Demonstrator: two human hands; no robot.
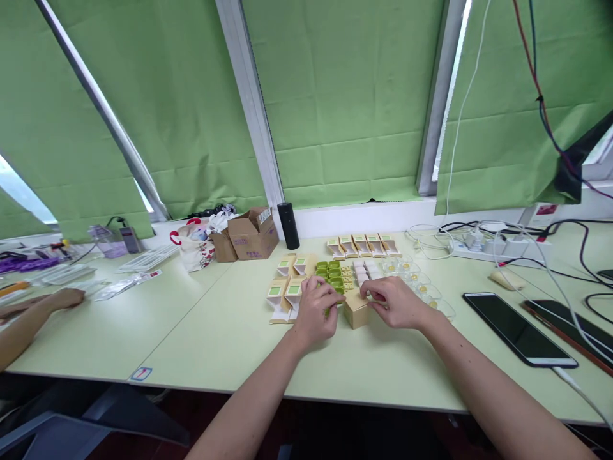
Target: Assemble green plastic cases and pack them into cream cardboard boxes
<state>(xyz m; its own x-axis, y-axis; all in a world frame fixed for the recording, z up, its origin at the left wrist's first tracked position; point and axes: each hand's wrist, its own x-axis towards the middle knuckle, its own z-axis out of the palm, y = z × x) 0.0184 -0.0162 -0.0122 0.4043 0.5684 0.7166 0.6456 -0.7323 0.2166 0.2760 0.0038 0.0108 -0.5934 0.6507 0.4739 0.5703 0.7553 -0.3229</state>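
Observation:
A small tan cardboard box (pixel 357 313) stands at the front of the rows of little parts, its top looking closed. My right hand (pixel 395 303) pinches at the box's upper right edge with thumb and forefinger. From the other side, the bent fingers of my left hand (pixel 317 312) reach the box's upper left edge. Something green shows beneath those fingers; its shape is mostly hidden. Behind my left hand sit green square cups (pixel 330 268), small yellowish pieces (pixel 347 278), and pale pinkish-white blocks (pixel 366 269). Clear plastic cups (pixel 421 284) run along the right.
Open cartons with green labels stand at left (pixel 278 294) and in a back row (pixel 363 246). Further back are a black cylinder (pixel 288 225) and a brown box (pixel 253 236). A phone (pixel 520 329), cables and a power strip (pixel 498 252) lie right. Another person's hand (pixel 67 298) rests far left.

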